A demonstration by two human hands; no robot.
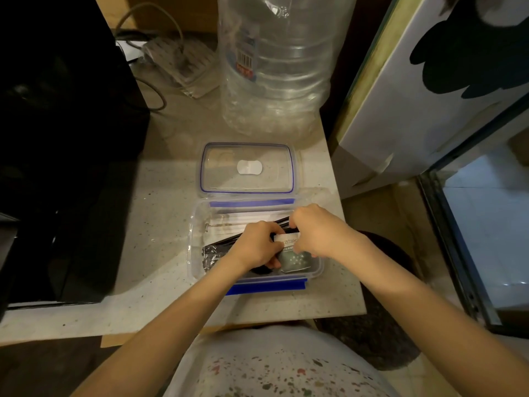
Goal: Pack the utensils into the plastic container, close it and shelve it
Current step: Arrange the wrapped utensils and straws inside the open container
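Reaching into one clear plastic container (197,239) on the speckled counter (148,224), two hands are working at its right half. The left hand (257,247) is curling its fingers around a small printed packet (294,255), and the right hand (317,230) is pinching the same packet's top edge from the 3 o'clock side. Inside the container are lying one black wrapped utensil pack (211,257) at 8 o'clock of the hands, several white paper sleeves (246,222) at 11 o'clock, too overlapped to count, and some thin black sticks (229,240) slanting across them. One blue-rimmed lid (247,169) is lying flat at 12 o'clock, just beside the container. One large clear water jug (274,61) is standing farther off at 12 o'clock. One power strip (183,61) is sitting at 11 o'clock.
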